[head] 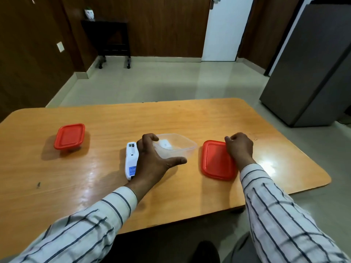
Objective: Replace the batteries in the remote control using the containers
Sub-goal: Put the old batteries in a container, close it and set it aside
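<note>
A white remote control point(130, 160) lies face down on the wooden table point(106, 122), its battery bay uncovered at the far end. My left hand point(152, 158) hovers spread between the remote and a clear, lidless container point(177, 147), fingers at the container's near-left rim. Something small and white point(164, 144) lies inside that container. The container's red lid point(216, 160) lies flat to its right; my right hand point(240, 149) rests on the lid's far-right edge with fingers curled. A second container with a red lid point(69, 136) stands closed at the left.
A grey refrigerator point(313, 73) stands right of the table. A dark small table on wheels point(112, 40) sits by the far wall next to a white door point(224, 29). A small dark speck point(38, 185) lies near the table's left front.
</note>
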